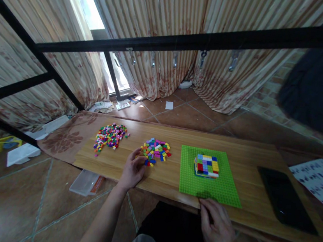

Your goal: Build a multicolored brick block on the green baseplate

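Observation:
My left hand (133, 170) is at the near left side of a loose pile of larger building bricks (156, 148). Its fingers are curved and apart, close to a few blue bricks (147, 162); no brick shows in its grasp. At the table's front edge is my right hand (216, 226), its fingers bent and drawn together by the near edge of a green baseplate (208, 189). Whether anything small is between those fingertips is hidden. On the baseplate stands a low rectangular block of multicoloured bricks (207, 166), with red, blue, yellow and white on top.
A heap of smaller coloured bricks (111, 136) lies farther left on the wooden table (166, 180). A black tablet-like slab (285, 199) and a printed sheet (317, 179) are at the right. Below the table's front edge sits a clear plastic box (85, 182). A black metal bar (165, 45) crosses beyond the table.

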`<state>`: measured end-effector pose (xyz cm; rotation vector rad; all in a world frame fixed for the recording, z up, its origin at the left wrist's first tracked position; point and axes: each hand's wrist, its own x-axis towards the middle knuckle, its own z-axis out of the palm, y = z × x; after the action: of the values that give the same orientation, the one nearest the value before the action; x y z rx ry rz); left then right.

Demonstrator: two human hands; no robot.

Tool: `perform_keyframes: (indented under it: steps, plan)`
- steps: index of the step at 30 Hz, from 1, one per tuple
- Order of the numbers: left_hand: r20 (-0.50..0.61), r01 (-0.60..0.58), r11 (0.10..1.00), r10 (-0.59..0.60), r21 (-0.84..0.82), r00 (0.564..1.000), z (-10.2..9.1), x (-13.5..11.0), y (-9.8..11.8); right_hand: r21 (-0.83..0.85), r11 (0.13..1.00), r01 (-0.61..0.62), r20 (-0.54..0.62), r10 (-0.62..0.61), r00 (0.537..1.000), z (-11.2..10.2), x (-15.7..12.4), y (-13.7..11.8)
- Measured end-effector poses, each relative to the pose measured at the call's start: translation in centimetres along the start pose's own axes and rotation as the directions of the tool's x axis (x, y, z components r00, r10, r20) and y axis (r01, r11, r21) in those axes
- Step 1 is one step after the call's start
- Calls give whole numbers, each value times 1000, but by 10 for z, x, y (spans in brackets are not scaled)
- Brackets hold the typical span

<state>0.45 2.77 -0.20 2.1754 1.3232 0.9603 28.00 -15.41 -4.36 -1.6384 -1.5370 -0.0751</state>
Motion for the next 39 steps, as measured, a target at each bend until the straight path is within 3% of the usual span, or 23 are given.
perform_keyframes:
  steps: [10, 17, 24, 28, 31, 34, 39]
  plan:
    - [-29, -15, 1000, 15, -2, 999, 3, 1, -2, 3, 1000, 21, -10, -21, 1000, 1, 0, 1]
    - [-133, 45, 997, -52, -55, 990, -2, 4, 5, 18, 1000, -18, 15, 18, 1000, 0, 1, -4]
    - [-199, 7, 998, -20, -67, 980, -5, -9, 41, 130, 972, -194, 93, 183, 979, -7, 10, -15]
    - [-115, -61, 993, 48, -106, 992, 7, -29, 77, 269, 895, -355, 130, 332, 934, -13, 21, -41]
    - [-33, -95, 985, 91, -145, 995, 18, -42, 99, 365, 812, -455, 244, 388, 889, -14, 34, -66]
    - [2, -70, 976, 72, -208, 997, 27, -50, 116, 455, 704, -545, 350, 422, 836, -10, 45, -83]
    - [71, -26, 961, 48, -275, 996, 35, -55, 134, 513, 571, -641, 409, 494, 767, -1, 48, -90]
